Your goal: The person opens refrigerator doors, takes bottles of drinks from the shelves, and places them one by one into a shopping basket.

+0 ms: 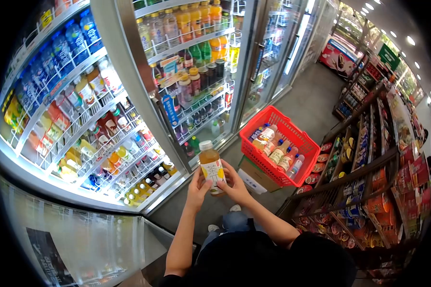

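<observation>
A bottle of tea (212,168) with a pale cap, amber drink and a white and yellow label is held upright in front of my body. My left hand (198,190) wraps its left side, thumb on the label. From the right, my right hand (234,187) grips the same bottle, its thumb also across the front. Just beyond, to the right, a red shopping basket (299,139) holds several bottles lying side by side. The basket rests on a cardboard box (256,174).
At left an open drinks cooler (64,129) has several shelves of bottles; its door (81,239) swings out at lower left. More glass-door coolers (196,71) line the wall ahead. Snack shelves (364,177) run along the right. A red chest freezer (337,57) stands far back.
</observation>
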Demonstrator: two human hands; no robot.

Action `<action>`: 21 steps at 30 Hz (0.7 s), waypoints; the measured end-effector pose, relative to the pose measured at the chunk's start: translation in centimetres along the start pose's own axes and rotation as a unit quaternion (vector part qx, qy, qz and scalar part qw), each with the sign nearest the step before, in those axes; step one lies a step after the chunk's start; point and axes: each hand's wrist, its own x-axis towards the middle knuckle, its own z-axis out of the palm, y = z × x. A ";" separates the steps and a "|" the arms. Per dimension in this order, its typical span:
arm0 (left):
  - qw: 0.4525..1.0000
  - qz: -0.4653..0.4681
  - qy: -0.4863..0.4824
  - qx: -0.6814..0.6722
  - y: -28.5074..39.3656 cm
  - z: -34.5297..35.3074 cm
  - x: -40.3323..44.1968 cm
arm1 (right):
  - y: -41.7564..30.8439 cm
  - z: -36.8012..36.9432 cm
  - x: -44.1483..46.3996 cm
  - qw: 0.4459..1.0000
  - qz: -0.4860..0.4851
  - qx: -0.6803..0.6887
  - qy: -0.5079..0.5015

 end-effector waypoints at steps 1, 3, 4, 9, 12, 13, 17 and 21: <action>1.000 -0.013 -0.012 0.004 -0.6 0.9 0.3 | 0.0 -1.1 -0.7 1.000 0.010 0.016 0.009; 0.999 -0.033 -0.032 0.001 -1.4 3.1 0.8 | -0.3 -3.6 -1.8 0.999 0.020 0.017 0.024; 0.998 -0.050 -0.048 -0.002 -1.6 4.2 1.2 | -0.6 -4.7 -2.2 0.999 0.030 0.018 0.033; 0.993 -0.057 -0.104 0.017 -4.3 9.1 5.0 | -1.5 -10.6 -3.3 0.996 0.029 0.008 0.081; 0.988 -0.083 -0.127 0.015 -5.0 13.0 7.1 | -1.4 -14.4 -3.7 0.992 0.044 -0.002 0.120; 0.987 -0.077 -0.138 0.008 -5.6 14.3 7.9 | -1.5 -15.6 -3.9 0.989 0.047 -0.005 0.137; 0.986 -0.066 -0.155 0.013 -9.0 18.5 10.6 | -1.7 -20.3 -4.3 0.985 0.034 -0.006 0.168; 0.978 -0.116 -0.170 0.041 -9.9 22.1 13.0 | -0.5 -24.1 -4.5 0.980 0.026 -0.004 0.199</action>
